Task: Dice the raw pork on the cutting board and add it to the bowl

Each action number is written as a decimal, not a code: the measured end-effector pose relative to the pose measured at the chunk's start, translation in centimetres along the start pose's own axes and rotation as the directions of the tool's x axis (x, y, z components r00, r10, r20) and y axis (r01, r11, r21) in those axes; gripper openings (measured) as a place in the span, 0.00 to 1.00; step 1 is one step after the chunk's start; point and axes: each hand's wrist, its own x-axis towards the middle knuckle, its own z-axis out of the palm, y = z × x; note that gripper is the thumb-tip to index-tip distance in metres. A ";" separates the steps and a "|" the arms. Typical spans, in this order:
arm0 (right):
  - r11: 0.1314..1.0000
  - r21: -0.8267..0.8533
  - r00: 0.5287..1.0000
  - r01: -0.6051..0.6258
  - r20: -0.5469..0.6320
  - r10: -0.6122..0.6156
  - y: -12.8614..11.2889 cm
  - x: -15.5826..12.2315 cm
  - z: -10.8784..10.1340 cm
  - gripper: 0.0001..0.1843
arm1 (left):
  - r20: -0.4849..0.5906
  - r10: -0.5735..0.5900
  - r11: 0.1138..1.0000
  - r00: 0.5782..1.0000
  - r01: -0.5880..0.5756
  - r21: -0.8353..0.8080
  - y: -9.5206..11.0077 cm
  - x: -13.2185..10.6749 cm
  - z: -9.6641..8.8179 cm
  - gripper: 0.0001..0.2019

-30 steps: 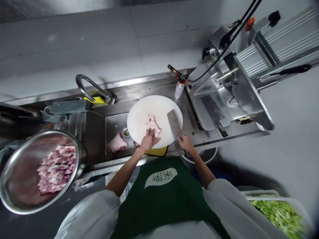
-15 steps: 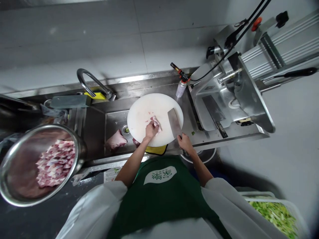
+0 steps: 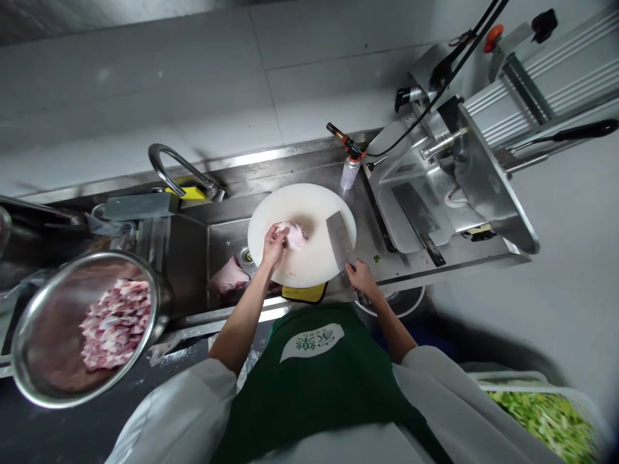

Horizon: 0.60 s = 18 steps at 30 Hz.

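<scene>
My left hand (image 3: pixel 275 246) is closed on the edge of a pale piece of raw meat (image 3: pixel 294 236) over the left half of a round white cutting board (image 3: pixel 314 270). In my right hand (image 3: pixel 360 277) is the handle of a cleaver (image 3: pixel 340 238), whose broad blade lies over the board's right edge. A small meat scrap (image 3: pixel 292 275) sits near the board's front rim. Another chunk of raw meat (image 3: pixel 229 277) rests in the sink to the left. Whether the held meat touches the board I cannot tell.
A steel bowl (image 3: pixel 29 328) of cut meat (image 3: pixel 116 325) stands at the left. Behind the sink rises a faucet (image 3: pixel 162 164). A blowtorch (image 3: pixel 350 169) stands behind the board; a slicing machine (image 3: pixel 498 187) with a second cleaver (image 3: pixel 416 209) is at the right. A yellow cloth (image 3: pixel 304 293) hangs below the board.
My left hand has moved left and away from me, now holding a larger, pale piece of meat on the board. The right hand and cleaver have stayed almost in place.
</scene>
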 end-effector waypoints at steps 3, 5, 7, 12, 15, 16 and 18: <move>1.000 0.020 1.000 -0.019 -0.007 0.019 0.1 0.1 0.1 0.09 | -0.029 -0.013 0.999 1.000 0.012 -0.043 0.1 -0.3 0.5 0.22; 0.999 0.030 1.000 -0.029 -0.007 0.030 0.2 0.1 0.2 0.09 | -0.051 -0.019 0.999 0.999 0.017 -0.041 0.2 -0.4 0.7 0.23; 0.999 0.031 1.000 -0.030 -0.006 0.030 0.3 0.2 0.3 0.10 | -0.064 -0.004 1.000 0.998 0.002 -0.028 0.5 -0.4 0.6 0.23; 0.999 0.010 0.999 -0.033 -0.004 0.033 0.4 0.4 0.3 0.10 | 0.005 0.175 0.979 0.985 -0.174 0.104 1.9 -0.3 0.1 0.23; 1.000 -0.008 1.000 -0.021 -0.019 0.021 0.6 0.4 0.3 0.10 | 0.030 0.177 0.973 0.984 -0.179 0.144 1.8 -0.7 0.1 0.23; 1.000 -0.016 1.000 -0.011 -0.029 0.011 0.7 0.5 0.3 0.10 | 0.018 0.147 0.983 0.989 -0.149 0.112 1.5 -0.9 0.2 0.23; 0.999 -0.034 0.999 0.012 -0.045 -0.013 0.9 0.5 0.3 0.11 | -0.005 0.083 0.996 0.997 -0.083 0.007 1.1 -1.7 0.5 0.22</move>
